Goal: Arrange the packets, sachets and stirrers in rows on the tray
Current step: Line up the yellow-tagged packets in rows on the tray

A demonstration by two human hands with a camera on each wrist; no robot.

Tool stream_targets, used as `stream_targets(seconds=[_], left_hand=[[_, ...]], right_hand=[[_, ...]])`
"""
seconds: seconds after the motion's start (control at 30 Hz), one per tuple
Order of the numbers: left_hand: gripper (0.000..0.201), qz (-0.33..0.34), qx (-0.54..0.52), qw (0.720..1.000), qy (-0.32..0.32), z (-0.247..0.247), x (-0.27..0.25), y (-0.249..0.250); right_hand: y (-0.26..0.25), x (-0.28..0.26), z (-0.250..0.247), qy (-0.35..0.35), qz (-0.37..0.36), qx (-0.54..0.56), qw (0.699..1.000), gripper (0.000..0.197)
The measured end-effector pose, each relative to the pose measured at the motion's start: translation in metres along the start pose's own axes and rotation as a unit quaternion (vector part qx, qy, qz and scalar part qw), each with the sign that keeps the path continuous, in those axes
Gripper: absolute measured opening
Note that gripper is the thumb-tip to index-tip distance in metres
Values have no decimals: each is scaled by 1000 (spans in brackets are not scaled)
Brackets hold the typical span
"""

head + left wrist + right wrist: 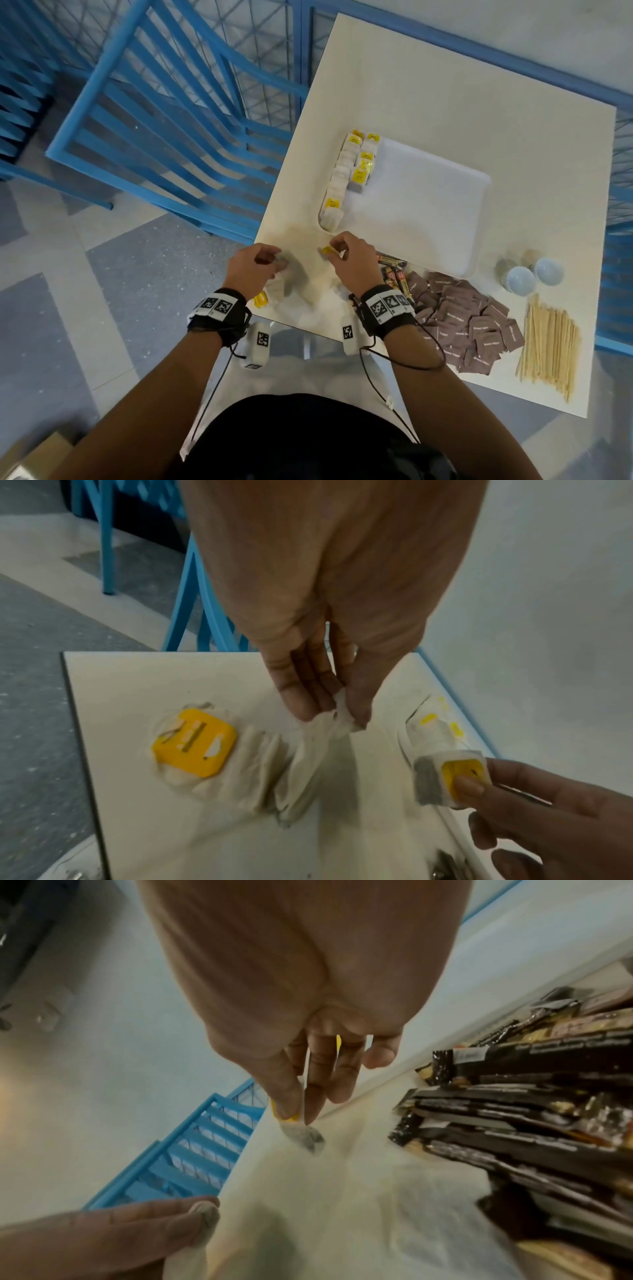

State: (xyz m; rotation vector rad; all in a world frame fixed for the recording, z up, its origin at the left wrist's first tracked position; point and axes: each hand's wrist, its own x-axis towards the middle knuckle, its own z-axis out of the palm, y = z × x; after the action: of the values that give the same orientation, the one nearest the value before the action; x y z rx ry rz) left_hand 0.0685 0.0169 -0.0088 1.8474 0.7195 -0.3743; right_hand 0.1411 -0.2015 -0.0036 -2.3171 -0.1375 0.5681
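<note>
A white tray holds tea bags with yellow tags, lined up along its left side. In front of the tray, near the table's front left corner, my left hand pinches a white tea bag by its top, lifting it from a small pile. Another tea bag with a yellow tag lies flat beside it. My right hand pinches a tea bag with a yellow tag just above the table, close to the tray's near left corner.
Black coffee sticks lie right of my right hand. Brown sugar sachets are heaped further right, with wooden stirrers beside them. Two pale round objects sit by the tray's right corner. Blue metal racks stand left of the table.
</note>
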Motion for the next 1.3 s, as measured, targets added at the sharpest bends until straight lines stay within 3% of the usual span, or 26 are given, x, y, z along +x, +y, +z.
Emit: stream_targets(seconds=[0.13,0.3,0.4,0.5,0.57,0.67,0.77,0.93,1.1,1.3], left_hand=[[27,18,-8,1000,17,-10,2,-4],[19,30,-28,999,10,-22,-4,-14],[15,26,21,999,27,-23,-13,-24],[13,16,95,995,32,-19,-26,-36],[15,21,110,993,31,-14,-34,-42],[22,54,156,986,32,-7,-41,-47],[25,84,191,977,41,-1,-42,-47],[17,86,175,980,44,3,-42,-48],[10,92,236,966,50,16,-40,-45],[13,77,187,977,70,35,-36,-23]], right_hand=[[-15,-8,-3,3,-25,30,999,12],[-34,-19,4,-149,-90,7,985,12],[-35,-21,20,-218,-112,-18,969,33],[-36,-22,40,-245,-123,-50,960,44],[-37,-21,53,-242,-125,-87,958,42],[-35,-20,63,-222,-132,-146,955,23],[-22,-21,58,-181,-122,-118,969,13],[6,-20,18,-95,-77,-37,992,15],[13,-27,-31,-34,-14,46,998,21],[26,-36,-46,-31,12,6,999,19]])
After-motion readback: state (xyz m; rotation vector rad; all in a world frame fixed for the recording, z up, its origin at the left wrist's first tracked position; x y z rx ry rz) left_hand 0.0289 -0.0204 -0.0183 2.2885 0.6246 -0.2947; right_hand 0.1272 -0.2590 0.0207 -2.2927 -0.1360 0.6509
